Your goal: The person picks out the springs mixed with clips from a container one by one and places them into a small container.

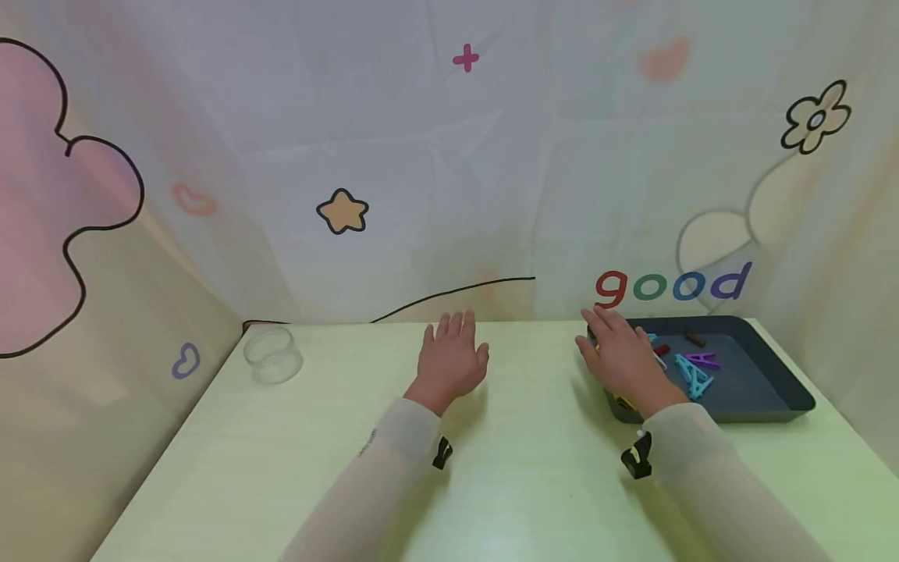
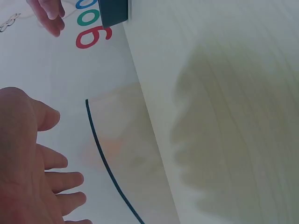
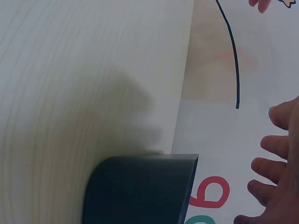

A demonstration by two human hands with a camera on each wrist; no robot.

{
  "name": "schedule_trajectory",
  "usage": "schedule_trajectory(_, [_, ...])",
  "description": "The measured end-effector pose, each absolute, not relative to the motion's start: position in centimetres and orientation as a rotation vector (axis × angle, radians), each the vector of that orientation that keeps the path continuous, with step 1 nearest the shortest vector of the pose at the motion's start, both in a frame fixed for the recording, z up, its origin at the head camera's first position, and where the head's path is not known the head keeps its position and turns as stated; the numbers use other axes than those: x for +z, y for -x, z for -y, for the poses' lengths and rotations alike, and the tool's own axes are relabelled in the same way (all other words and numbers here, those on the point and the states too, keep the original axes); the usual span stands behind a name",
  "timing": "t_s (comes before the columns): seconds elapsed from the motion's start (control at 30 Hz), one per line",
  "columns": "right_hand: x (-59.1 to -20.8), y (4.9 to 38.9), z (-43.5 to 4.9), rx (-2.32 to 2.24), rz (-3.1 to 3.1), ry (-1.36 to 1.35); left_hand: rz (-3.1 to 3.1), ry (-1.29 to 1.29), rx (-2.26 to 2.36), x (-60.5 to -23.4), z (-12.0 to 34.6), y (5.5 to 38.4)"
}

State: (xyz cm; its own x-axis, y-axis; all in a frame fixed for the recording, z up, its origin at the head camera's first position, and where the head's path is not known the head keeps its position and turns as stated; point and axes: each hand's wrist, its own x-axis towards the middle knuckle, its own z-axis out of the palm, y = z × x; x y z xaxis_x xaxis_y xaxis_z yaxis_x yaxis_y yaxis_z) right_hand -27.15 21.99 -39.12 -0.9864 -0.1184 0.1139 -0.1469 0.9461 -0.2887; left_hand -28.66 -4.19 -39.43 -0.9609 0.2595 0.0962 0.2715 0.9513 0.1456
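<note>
My left hand [image 1: 452,364] hovers over the middle of the table, palm down, fingers straight and slightly spread, holding nothing. Its shadow falls on the tabletop in the left wrist view. My right hand [image 1: 622,357] is held above the left part of a dark grey tray [image 1: 765,382], fingers extended, and it hides some of what lies there. Inside the tray lie light blue clothespins [image 1: 692,378], a purple clothespin [image 1: 702,359], a small brown piece [image 1: 695,339] and a red piece [image 1: 662,350]. Yellow bits [image 1: 623,403] show beneath the right wrist.
A clear round dish [image 1: 273,356] stands at the table's far left corner. The pale wooden table [image 1: 520,484] meets a printed cloth backdrop [image 1: 435,156] at its back edge. Black straps with buckles [image 1: 637,456] sit at both wrists.
</note>
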Motion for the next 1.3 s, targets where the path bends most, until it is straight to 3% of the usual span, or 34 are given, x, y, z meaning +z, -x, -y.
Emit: schedule_trajectory(1.3, [-38.8, 25.8, -27.8, 0.526, 2.952, -0.161, 3.000, 0.496, -0.285, -40.1, -0.7, 27.1])
